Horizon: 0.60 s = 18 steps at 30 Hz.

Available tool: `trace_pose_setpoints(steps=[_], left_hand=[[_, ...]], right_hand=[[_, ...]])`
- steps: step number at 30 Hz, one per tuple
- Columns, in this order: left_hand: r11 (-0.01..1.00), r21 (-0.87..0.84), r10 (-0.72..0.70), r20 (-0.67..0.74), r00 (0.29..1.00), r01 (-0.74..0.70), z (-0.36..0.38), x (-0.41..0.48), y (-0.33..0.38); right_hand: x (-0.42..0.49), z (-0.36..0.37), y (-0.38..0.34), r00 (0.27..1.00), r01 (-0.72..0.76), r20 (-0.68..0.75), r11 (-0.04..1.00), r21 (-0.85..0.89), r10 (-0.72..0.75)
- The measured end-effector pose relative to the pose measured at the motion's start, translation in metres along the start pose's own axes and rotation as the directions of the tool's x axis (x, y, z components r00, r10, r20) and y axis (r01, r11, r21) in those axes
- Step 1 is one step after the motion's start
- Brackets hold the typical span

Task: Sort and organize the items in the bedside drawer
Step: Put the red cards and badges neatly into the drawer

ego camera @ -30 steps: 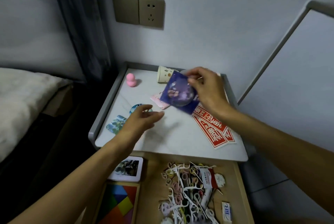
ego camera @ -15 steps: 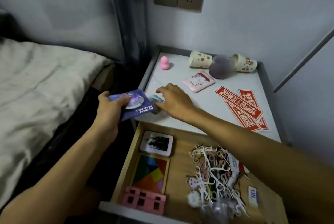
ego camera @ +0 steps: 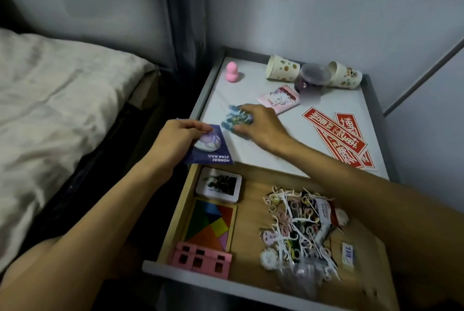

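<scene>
2 paper cups [ego camera: 282,71] | 1 tangram [ego camera: 209,226] | left hand [ego camera: 173,141] holds 1 card [ego camera: 212,149]

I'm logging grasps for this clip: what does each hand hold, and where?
The left hand pinches the purple card by its far edge. The right hand grips small cards lying on the nightstand top.

card [ego camera: 210,149]: dark blue, white lettering, pale purple disc | strips [ego camera: 336,136]: red, white characters | sponge [ego camera: 232,72]: pink | cups [ego camera: 282,68]: cream, coloured dots | puzzle [ego camera: 209,226]: multicoloured tiles | table [ego camera: 253,152]: white top, grey rim | packet [ego camera: 278,98]: pink
</scene>
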<state>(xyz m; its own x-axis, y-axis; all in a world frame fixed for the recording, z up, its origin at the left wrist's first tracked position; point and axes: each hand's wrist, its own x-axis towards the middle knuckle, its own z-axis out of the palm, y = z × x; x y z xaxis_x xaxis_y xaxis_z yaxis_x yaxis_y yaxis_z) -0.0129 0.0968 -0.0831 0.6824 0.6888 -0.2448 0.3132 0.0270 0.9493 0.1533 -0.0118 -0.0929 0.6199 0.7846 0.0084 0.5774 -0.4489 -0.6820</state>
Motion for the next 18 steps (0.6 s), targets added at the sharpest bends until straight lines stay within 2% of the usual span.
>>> trace_pose_setpoints(steps=[3, 7, 10, 12, 13, 15, 16, 18], left_hand=[[0.999, 0.052, -0.008, 0.115, 0.993, 0.002, 0.017, -0.015, 0.003], [0.998, -0.034, -0.03, 0.38, 0.924, 0.047, 0.047, -0.043, 0.004], [0.996, 0.093, -0.045, 0.482, 0.875, 0.0, 0.073, -0.054, -0.006], [0.99, 0.143, -0.063, 0.514, 0.855, -0.013, 0.085, -0.055, -0.015], [0.985, 0.17, -0.079, 0.516, 0.853, -0.011, 0.087, -0.055, -0.019], [0.973, 0.229, -0.114, 0.499, 0.859, -0.004, 0.087, -0.051, -0.025], [0.968, 0.251, -0.13, 0.479, 0.868, 0.006, 0.085, -0.048, -0.03], [0.962, 0.271, -0.146, 0.459, 0.877, 0.018, 0.083, -0.044, -0.035]], right_hand=[[-0.033, -0.028, 0.005, 0.997, -0.078, 0.013, 0.969, 0.233, 0.077], [-0.095, -0.051, 0.015, 0.966, -0.172, 0.249, 0.897, 0.407, 0.073], [-0.127, -0.054, 0.029, 0.935, -0.175, 0.352, 0.909, 0.377, 0.034], [-0.139, -0.054, 0.048, 0.941, -0.184, 0.335, 0.914, 0.361, 0.057], [-0.146, -0.054, 0.058, 0.955, -0.201, 0.277, 0.92, 0.338, 0.107], [-0.158, -0.055, 0.087, 0.97, -0.243, 0.074, 0.958, 0.154, 0.234], [-0.163, -0.055, 0.103, 0.965, -0.262, -0.015, 0.964, -0.05, 0.262], [-0.173, -0.05, 0.134, 0.969, -0.24, -0.066, 0.842, -0.482, 0.239]])
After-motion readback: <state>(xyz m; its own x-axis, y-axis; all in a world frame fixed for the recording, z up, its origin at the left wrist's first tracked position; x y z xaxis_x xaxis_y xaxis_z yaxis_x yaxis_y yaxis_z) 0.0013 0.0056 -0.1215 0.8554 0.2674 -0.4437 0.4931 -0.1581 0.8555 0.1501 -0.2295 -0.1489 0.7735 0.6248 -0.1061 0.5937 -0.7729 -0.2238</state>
